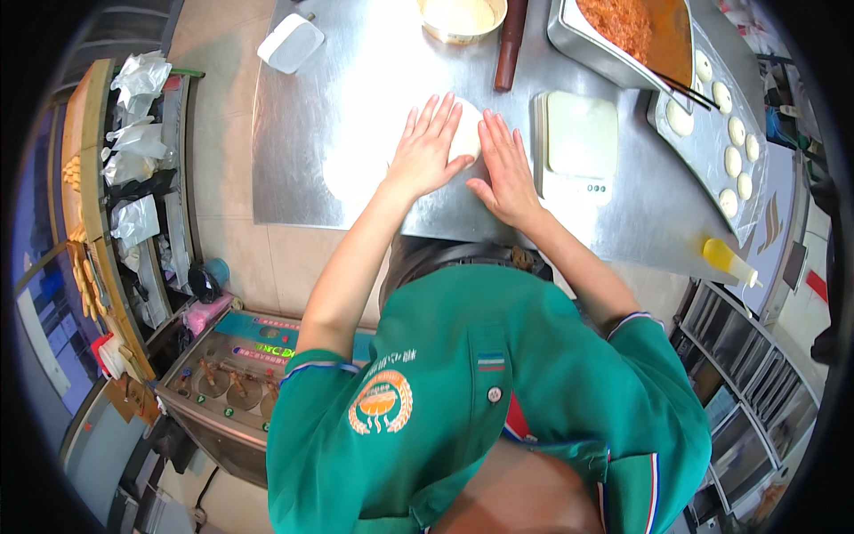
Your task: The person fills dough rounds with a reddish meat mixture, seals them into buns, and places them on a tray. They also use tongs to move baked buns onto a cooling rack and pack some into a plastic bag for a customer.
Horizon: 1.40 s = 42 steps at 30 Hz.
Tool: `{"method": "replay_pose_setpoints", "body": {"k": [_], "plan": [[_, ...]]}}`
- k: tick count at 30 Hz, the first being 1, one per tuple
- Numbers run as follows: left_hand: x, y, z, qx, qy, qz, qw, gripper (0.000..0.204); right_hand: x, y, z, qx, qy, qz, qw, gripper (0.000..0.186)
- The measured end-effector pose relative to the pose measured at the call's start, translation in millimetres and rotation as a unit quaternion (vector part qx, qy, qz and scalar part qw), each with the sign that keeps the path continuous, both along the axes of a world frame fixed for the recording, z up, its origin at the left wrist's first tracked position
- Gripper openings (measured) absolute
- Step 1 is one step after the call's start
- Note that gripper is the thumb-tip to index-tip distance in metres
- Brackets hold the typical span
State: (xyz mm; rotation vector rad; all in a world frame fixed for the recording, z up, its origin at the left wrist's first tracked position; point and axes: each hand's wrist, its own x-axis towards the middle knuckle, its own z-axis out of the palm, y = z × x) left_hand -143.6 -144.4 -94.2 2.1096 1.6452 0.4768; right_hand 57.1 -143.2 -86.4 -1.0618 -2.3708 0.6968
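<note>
A flattened round of white dough (466,141) lies on the steel table between my two hands. My left hand (431,147) rests on its left side, fingers stretched out and pointing away from me. At its right edge my right hand (507,169) lies with the fingers straight and the thumb apart. Neither hand grips anything. Glare washes out the dough's left part, so its outline there is hard to make out. Just right of my right hand stands a white kitchen scale (583,133). A dark red rolling pin (510,53) lies beyond my hands.
A bowl (463,20) of pale contents stands at the far side. Far right is a steel pan (569,40) of reddish filling with chopsticks (685,92). Several dough balls (732,160) sit on a tray at right, near a yellow squeeze bottle (728,260). A white container (292,44) stands far left.
</note>
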Motion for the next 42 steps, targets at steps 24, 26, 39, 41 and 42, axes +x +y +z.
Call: {"method": "replay_pose_setpoints", "body": {"k": [24, 26, 39, 41, 42], "plan": [[-112.0, -109.1, -21.4, 0.022, 0.022, 0.207, 0.978, 0.070, -150.4, 4.1, -8.8, 0.051, -0.105, 0.257, 0.959, 0.087], [-107.8, -115.1, -18.2, -0.030, 0.026, 0.180, 0.983, 0.072, -144.7, 3.3, -13.9, 0.071, -0.053, 0.246, 0.965, 0.087], [-27.0, -44.7, 12.4, 0.026, 0.023, 0.064, 0.997, 0.070, -31.6, 28.8, -6.8, 0.076, -0.075, 0.055, 0.993, 0.086], [-8.1, -26.6, 3.4, -0.014, 0.000, 0.002, 1.000, 0.070, -19.5, 36.7, -10.5, 0.022, -0.156, 0.088, 0.984, 0.086], [-6.4, -24.8, -0.5, -0.024, 0.040, 0.000, 0.999, 0.068, -15.0, 38.9, -11.9, 0.053, -0.153, 0.100, 0.982, 0.086]]}}
